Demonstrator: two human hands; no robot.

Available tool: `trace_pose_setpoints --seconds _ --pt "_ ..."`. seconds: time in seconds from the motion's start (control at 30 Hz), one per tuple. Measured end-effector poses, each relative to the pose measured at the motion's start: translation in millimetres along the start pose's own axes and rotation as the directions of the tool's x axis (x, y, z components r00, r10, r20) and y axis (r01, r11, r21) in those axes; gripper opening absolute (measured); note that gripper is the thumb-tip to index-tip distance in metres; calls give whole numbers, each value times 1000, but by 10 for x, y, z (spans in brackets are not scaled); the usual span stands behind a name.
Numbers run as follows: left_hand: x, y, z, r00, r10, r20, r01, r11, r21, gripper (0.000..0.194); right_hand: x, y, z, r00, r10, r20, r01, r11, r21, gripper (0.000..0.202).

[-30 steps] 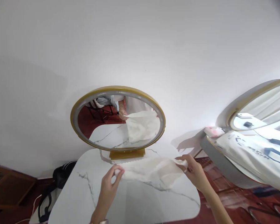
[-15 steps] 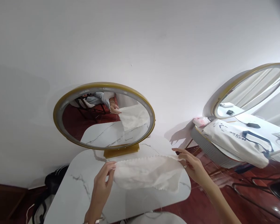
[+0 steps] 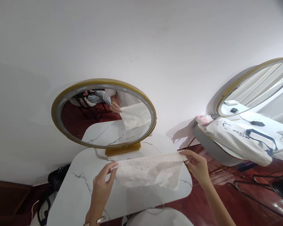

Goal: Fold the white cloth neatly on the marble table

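Observation:
A white cloth [image 3: 148,172] with a scalloped edge hangs stretched between my two hands, above a white marbled table [image 3: 77,188]. My left hand [image 3: 105,180] pinches its upper left corner between thumb and fingers. At the upper right corner, my right hand [image 3: 195,163] grips the edge with its fingers closed. The top edge looks folded over in a narrow strip. Behind the cloth stands an oval gold-framed mirror [image 3: 103,113] on a gold base, reflecting a hand and the cloth.
On the right, a second table holds a white printed cloth bag [image 3: 238,138], a pink and white packet [image 3: 204,119] and another mirror [image 3: 257,89]. A round white stool [image 3: 160,218] is at the bottom. Black bags [image 3: 58,177] lie at lower left.
The fingers of my right hand have closed more on the corner, and the hand sits slightly higher. The cloth's top edge now shows a folded strip. The view has shifted slightly.

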State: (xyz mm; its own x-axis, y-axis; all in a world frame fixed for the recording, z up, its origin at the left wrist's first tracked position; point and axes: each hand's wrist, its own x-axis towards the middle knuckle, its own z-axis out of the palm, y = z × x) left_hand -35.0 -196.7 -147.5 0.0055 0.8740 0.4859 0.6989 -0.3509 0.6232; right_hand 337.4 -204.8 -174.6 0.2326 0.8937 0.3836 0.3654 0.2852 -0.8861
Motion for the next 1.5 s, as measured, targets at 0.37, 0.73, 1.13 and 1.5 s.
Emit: trace_pose_setpoints --seconds 0.37,0.73,1.13,1.5 --pt "-36 -141 -28 997 30 67 -37 993 109 31 -30 28 52 938 342 58 -346 915 207 34" --pt "278 -139 -173 947 -136 291 177 977 -121 36 378 -79 -117 905 353 237 -397 901 173 42" --pt "904 301 -584 982 -51 183 90 973 -213 26 787 -507 -376 988 154 -20 -144 958 248 25" --pt "119 433 -618 935 1 355 51 989 -136 21 -13 -765 -602 989 145 -26 -138 974 182 25"
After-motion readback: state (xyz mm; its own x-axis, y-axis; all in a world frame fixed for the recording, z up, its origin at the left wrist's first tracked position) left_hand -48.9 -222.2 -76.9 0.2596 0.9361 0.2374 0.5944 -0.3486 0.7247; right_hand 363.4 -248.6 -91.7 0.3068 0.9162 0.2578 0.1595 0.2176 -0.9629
